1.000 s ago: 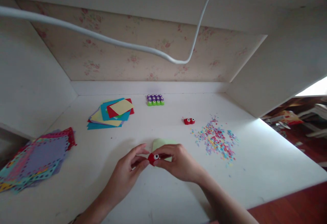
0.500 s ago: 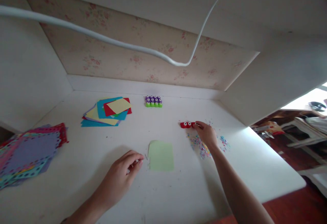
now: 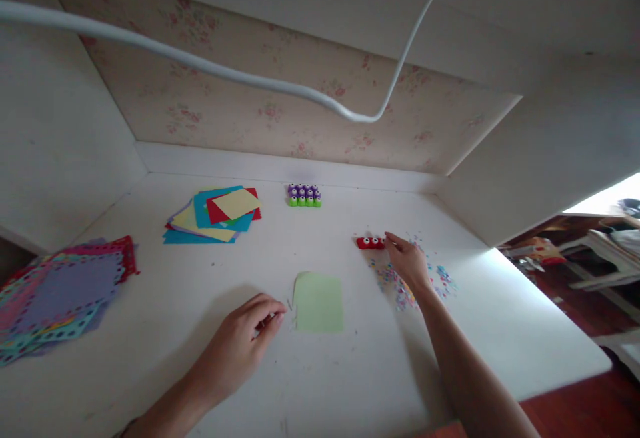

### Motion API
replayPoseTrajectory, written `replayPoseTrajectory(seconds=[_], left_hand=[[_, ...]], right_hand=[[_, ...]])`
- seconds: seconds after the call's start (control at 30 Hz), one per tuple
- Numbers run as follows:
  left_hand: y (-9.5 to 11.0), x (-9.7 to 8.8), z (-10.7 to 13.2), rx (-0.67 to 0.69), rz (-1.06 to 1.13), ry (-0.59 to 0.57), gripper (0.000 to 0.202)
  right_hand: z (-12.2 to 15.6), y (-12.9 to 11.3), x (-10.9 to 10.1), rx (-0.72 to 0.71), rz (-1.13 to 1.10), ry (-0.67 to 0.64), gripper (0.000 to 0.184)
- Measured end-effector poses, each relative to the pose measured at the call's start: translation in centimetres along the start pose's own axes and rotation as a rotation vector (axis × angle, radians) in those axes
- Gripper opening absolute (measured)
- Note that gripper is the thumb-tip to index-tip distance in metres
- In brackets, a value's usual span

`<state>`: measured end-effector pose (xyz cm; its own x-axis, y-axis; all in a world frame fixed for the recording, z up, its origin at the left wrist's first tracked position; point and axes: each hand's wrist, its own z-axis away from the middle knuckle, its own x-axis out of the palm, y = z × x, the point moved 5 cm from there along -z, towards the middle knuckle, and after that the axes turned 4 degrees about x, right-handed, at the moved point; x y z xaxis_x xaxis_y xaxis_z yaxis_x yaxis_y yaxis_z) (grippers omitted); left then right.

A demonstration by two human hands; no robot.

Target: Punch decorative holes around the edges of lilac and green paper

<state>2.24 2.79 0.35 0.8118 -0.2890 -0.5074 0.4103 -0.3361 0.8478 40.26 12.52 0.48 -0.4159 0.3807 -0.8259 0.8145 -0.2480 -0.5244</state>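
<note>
We curl our left hand (image 3: 249, 330) closed by the green paper (image 3: 320, 302) and can't tell if our right hand (image 3: 409, 263), touching red toys (image 3: 367, 243), pinches one.

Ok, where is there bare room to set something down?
Mostly bare: between the purple-and-green craft punches and the pale green sheet, and right of the confetti, toward the table's edge. Crowded: around the right hand, where red punches and confetti sit close.

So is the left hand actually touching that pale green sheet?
Apart. The head view shows a narrow strip of white table between the left hand and the left edge of the pale green sheet.
</note>
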Motion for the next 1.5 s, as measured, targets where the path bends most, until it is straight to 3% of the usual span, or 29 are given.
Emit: replayPoseTrajectory(seconds=[0.17,0.27,0.4,0.57,0.7,0.8,0.9,1.03,1.13,1.2,1.3,1.4,1.5], left_hand=[[0.3,0.1,-0.1,-0.003,0.002,-0.011,0.020],[0.5,0.1,0.0,0.028,-0.017,-0.005,0.021],[0.6,-0.2,-0.1,0.064,-0.027,0.022,0.019],[0.2,-1.5,-0.2,0.064,-0.038,0.094,0.018],[-0.1,-2.2,-0.3,0.077,-0.105,0.112,0.019],[-0.2,-2.0,-0.4,0.085,-0.151,0.098,0.019],[-0.2,-1.9,-0.5,0.087,-0.140,0.130,0.019],[-0.3,-1.8,-0.5,0.080,-0.142,0.196,0.023],[-0.8,-1.2,-0.5,0.093,-0.184,0.186,0.033],[-1.2,-0.7,-0.5,0.106,-0.233,0.170,0.042],[-1.8,-0.1,-0.6,0.116,-0.313,0.150,0.047],[-1.8,0.3,-1.2,0.154,-0.358,0.125,0.035],[-1.7,0.4,-1.8,0.173,-0.359,0.102,0.027]], right_hand=[[-0.5,-4.6,0.0,-0.187,0.004,0.067,0.042],[-1.5,-9.1,2.7,-0.320,0.012,-0.058,0.036],[-3.5,-14.5,7.6,-0.383,0.036,-0.196,0.038],[-5.4,-18.0,11.1,-0.388,0.052,-0.244,0.033],[-5.5,-18.0,11.0,-0.361,0.031,-0.235,0.023],[-3.8,-17.5,9.6,-0.362,-0.012,-0.223,0.024],[0.5,-17.2,8.1,-0.407,-0.097,-0.281,0.024],[9.1,-17.9,6.8,-0.644,-0.422,-0.638,0.021],[13.3,-18.2,5.9,-0.766,-0.410,-0.708,0.027],[14.1,-18.2,5.2,-0.788,-0.410,-0.692,0.033],[13.1,-16.9,4.0,-0.726,-0.381,-0.567,0.040],[11.8,-14.0,3.5,-0.653,-0.214,-0.426,0.042],[11.4,-11.3,4.1,-0.644,-0.080,-0.402,0.042]])
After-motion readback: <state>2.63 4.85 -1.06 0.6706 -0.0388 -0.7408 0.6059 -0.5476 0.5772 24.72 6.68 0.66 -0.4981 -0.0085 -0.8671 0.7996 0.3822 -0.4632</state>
